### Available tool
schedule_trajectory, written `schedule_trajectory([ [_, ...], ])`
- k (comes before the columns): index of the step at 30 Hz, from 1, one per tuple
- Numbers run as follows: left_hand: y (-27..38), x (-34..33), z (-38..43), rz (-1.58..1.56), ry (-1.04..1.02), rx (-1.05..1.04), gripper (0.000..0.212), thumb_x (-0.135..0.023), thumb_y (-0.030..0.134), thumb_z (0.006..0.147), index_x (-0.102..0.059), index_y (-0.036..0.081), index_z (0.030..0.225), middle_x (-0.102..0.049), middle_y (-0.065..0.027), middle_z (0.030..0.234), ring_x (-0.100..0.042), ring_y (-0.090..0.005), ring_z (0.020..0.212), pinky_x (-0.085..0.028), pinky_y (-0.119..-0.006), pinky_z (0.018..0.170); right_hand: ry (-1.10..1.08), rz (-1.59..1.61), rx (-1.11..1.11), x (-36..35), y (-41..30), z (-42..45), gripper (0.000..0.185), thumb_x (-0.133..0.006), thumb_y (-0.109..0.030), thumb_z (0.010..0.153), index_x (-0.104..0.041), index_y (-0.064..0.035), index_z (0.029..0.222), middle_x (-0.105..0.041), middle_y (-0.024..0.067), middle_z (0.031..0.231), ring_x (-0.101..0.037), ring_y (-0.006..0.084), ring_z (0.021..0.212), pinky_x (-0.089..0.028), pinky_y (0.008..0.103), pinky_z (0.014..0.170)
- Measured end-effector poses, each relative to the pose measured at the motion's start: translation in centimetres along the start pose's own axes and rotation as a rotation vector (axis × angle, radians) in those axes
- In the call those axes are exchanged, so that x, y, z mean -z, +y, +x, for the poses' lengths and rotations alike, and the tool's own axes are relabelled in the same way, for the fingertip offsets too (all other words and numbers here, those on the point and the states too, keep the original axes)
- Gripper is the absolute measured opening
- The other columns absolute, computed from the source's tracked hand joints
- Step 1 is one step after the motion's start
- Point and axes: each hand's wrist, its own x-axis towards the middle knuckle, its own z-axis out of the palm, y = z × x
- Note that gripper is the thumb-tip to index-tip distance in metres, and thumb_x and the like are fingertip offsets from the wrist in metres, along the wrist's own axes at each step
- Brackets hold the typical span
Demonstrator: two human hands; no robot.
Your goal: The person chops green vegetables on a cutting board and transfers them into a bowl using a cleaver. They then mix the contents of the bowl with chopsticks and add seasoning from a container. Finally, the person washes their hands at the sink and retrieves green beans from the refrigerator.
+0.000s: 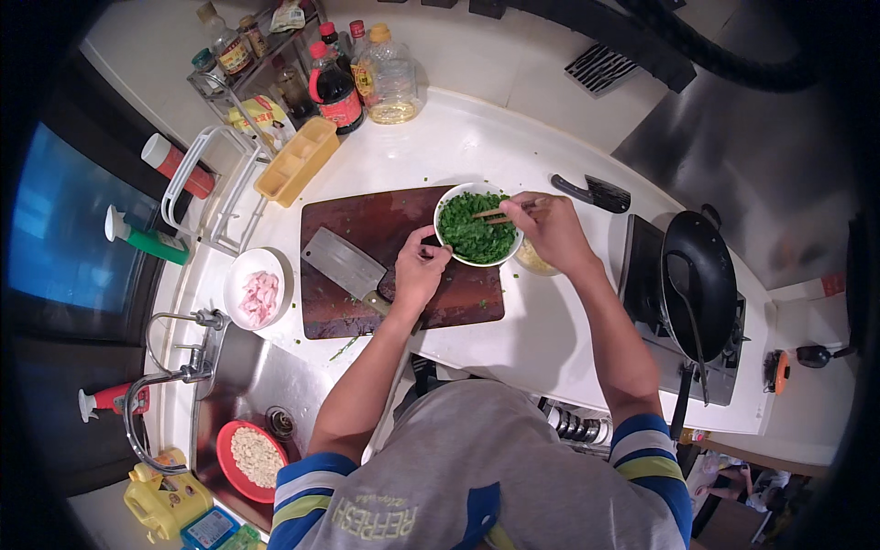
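My left hand [421, 268] grips the rim of a white bowl [479, 263], its thumb and fingers on the near left side. Chopped green herbs or scallions [474, 230] fill the bowl. In my right hand [553, 230] is a pair of wooden chopsticks [489, 214], their tips among the greens. The bowl is held over the upper right part of a dark brown cutting board [412, 203]. A cleaver [344, 265] lies on the board, its handle partly hidden behind my left wrist. Another dish with pale minced food [533, 260] shows partly beneath my right hand.
A white bowl of raw pinkish meat [260, 297] stands left of the board. The sink [275, 364] holds a red basin [230, 464] of pale pieces. A black wok [708, 289] with a ladle sits on the stove at right. A second black-handled cleaver [605, 194] lies near the wall.
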Motion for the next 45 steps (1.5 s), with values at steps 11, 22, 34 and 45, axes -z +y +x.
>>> schedule_trajectory([
  [11,-0.9,0.2,-0.1,-0.034,0.004,-0.031,0.039,-0.074,0.007,0.090,-0.063,0.001,0.127,-0.067,-0.0006,0.076,-0.058,-0.0053,0.067,-0.047,-0.024,0.061,0.202,0.192,0.183,2.4,-0.8,-0.9,0.030,-0.069,-0.023,0.099,-0.074,0.0053,0.092,-0.070,0.0144,0.072,-0.060,0.0174,0.058,-0.050,0.0336,0.059],
  [22,-0.6,-0.2,-0.2,-0.056,0.018,0.016,0.039,-0.073,0.007,0.090,-0.063,0.003,0.128,-0.066,-0.0001,0.077,-0.057,-0.0048,0.067,-0.047,-0.023,0.062,0.155,-0.026,0.199,-0.6,1.0,-1.1,0.028,-0.072,-0.021,0.097,-0.074,0.0063,0.098,-0.073,0.0200,0.077,-0.070,0.0226,0.064,-0.054,0.0333,0.064],
  [34,-0.1,0.0,-0.6,-0.081,-0.001,0.054,0.040,-0.072,0.008,0.092,-0.061,0.004,0.130,-0.066,0.0002,0.078,-0.056,-0.0044,0.066,-0.046,-0.022,0.060,0.180,0.055,0.088,-0.9,1.2,-0.8,0.030,-0.069,-0.024,0.099,-0.076,0.0048,0.098,-0.072,0.0164,0.072,-0.064,0.0166,0.059,-0.051,0.0322,0.059],
  [45,-0.6,0.2,-0.3,-0.083,-0.003,0.023,0.042,-0.074,0.010,0.091,-0.062,0.004,0.131,-0.064,0.0006,0.076,-0.056,-0.0049,0.064,-0.046,-0.023,0.058,0.310,-0.032,0.048,2.8,-1.2,-0.9,0.031,-0.067,-0.022,0.098,-0.074,0.0051,0.084,-0.070,0.0134,0.062,-0.071,0.0181,0.056,-0.054,0.0317,0.055],
])
